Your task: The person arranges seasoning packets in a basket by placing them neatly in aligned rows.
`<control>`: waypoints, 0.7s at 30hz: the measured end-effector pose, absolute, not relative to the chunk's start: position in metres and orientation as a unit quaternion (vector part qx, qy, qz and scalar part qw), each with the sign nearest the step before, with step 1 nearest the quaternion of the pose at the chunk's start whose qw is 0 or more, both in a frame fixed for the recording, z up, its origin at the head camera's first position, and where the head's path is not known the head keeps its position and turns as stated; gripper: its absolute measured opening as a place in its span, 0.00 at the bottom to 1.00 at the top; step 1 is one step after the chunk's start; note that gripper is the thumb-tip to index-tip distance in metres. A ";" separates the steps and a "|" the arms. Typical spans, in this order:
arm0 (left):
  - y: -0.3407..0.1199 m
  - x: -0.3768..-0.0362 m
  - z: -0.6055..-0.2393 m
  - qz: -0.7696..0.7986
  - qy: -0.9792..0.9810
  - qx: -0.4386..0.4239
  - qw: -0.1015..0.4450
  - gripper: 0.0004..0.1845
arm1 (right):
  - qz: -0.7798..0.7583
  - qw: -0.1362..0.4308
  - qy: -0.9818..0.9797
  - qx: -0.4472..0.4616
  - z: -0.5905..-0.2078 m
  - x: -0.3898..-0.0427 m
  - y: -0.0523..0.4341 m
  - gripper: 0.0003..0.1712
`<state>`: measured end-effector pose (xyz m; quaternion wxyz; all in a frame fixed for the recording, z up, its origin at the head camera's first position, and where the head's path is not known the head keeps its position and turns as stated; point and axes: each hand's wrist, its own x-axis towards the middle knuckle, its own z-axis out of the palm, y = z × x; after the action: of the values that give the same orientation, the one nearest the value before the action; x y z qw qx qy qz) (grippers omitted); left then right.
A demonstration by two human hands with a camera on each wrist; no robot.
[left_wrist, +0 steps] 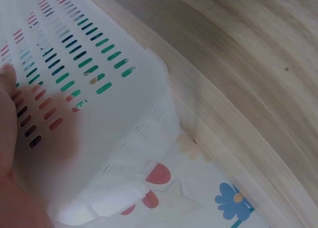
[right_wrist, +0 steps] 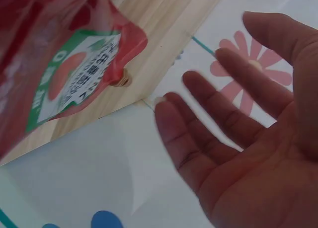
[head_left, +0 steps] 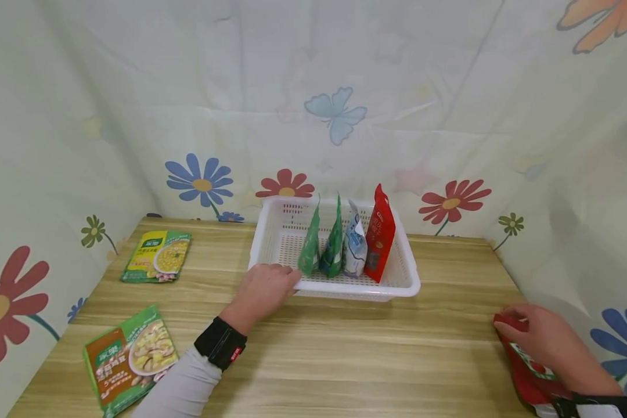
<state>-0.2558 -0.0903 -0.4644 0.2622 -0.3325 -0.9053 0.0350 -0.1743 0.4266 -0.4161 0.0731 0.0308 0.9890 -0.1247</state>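
Red pouch [right_wrist: 69,74] sits by right hand [head_left: 548,339], fingers loosely apart — likely soft, slick, best pinched by its edge — while left hand [head_left: 265,288] grips white basket [head_left: 355,287].

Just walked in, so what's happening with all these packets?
A person is working at a wooden table. The left hand grips the near left corner of a white basket, where two green packets, a white-and-blue packet and a red packet stand in a row. The right hand is at a red pouch by the table's right edge, fingers open, not gripping it. A yellow packet and a brown packet lie at the left.
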 end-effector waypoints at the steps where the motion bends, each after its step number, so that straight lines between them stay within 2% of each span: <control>1: -0.090 -0.256 -0.464 0.034 -0.905 -0.333 0.262 0.09 | -0.128 0.089 0.987 0.040 -0.416 -0.174 0.430 0.35; 10: -0.088 -0.257 -0.463 0.027 -0.903 -0.338 0.265 0.10 | -0.110 0.146 0.982 0.052 -0.423 -0.170 0.456 0.44; 21: -0.088 -0.256 -0.464 0.022 -0.902 -0.334 0.272 0.09 | -0.120 0.187 0.973 0.066 -0.434 -0.166 0.469 0.46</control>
<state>-0.2558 -0.0880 -0.4641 0.2715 -0.3340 -0.9024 0.0220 -0.1664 0.4690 -0.4345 0.1867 0.0655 0.9729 -0.1200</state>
